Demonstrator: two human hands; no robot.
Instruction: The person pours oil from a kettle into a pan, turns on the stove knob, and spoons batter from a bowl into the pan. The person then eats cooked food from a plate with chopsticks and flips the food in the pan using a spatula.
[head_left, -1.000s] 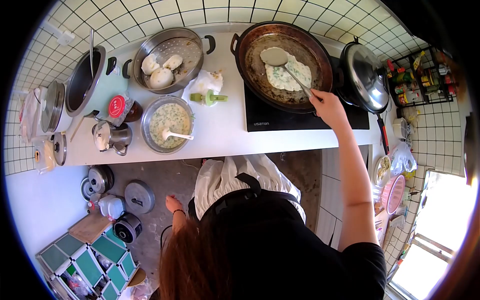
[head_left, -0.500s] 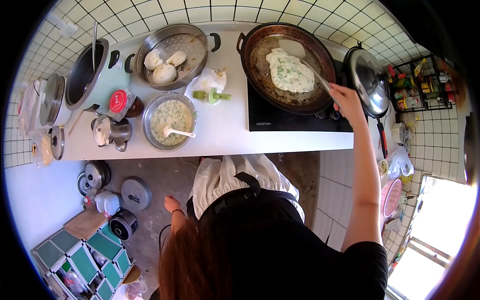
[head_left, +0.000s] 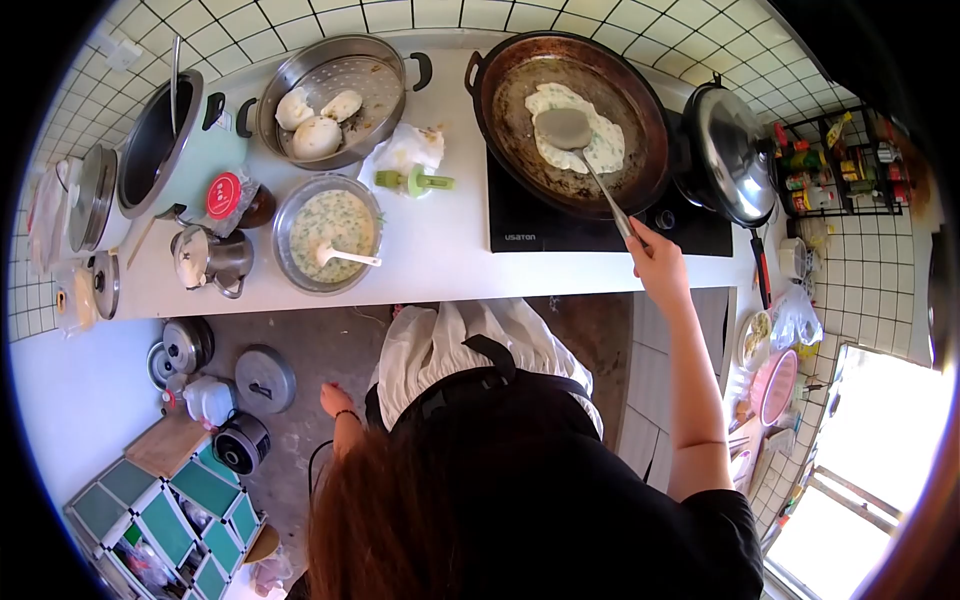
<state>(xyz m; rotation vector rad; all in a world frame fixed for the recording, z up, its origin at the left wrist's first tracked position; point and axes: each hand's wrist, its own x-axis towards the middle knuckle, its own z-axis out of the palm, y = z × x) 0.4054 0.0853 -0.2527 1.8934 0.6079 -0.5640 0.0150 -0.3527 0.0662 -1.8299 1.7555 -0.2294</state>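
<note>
My right hand [head_left: 660, 268] is closed round the handle of a metal spatula [head_left: 565, 128]. The spatula's flat end lies over the left part of a pale, green-flecked pancake [head_left: 604, 146] in a large dark pan [head_left: 510, 160]. Under the pan is a black cooktop [head_left: 560, 236]. My left hand [head_left: 336, 400] hangs over the floor, well below the counter edge, away from any object; its fingers look curled, but they are too small to make out clearly. A bowl of green-flecked batter [head_left: 332, 222] with a white spoon stands left of the cooktop.
A steamer tray [head_left: 385, 110] holds several white buns. Beside it are a green brush [head_left: 415, 181], a red-lidded jar [head_left: 224, 195], a metal pot [head_left: 228, 262] and a pale green cooker [head_left: 210, 150]. Right of the pan sits a lidded wok [head_left: 735, 155].
The spatula has gone from the pancake's upper edge onto its left part. My right hand has moved lower and left. The pancake's outline has changed slightly, and the view has shifted.
</note>
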